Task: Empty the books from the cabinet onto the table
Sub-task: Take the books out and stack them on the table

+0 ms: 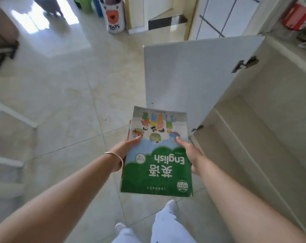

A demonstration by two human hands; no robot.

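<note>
- The floor (64, 95) is pale beige tile, glossy, with thin grout lines and bright patches of window light at the far left.
- A cabinet (264, 120) stands at the right, its flat white door (187, 74) swung wide open on metal hinges (245, 64); the visible shelves inside are bare cream board.
- At the far end a white cylindrical bin (113, 16) printed "TOYS" stands on the floor; what it holds is too blurred to tell.
- A small stack of thin paperback books (157, 153) is held flat above the floor, just left of the open cabinet; the top cover is green and white, reads "English", and shows cartoon children.
- The left hand (126, 146) grips the stack's left edge, thumb on the cover, a thin metal bangle (116, 157) on the wrist.
- The right hand (190, 151) grips the right edge, thumb on top, fingers underneath.
- White trousers (164, 225) and white shoes show below.
</note>
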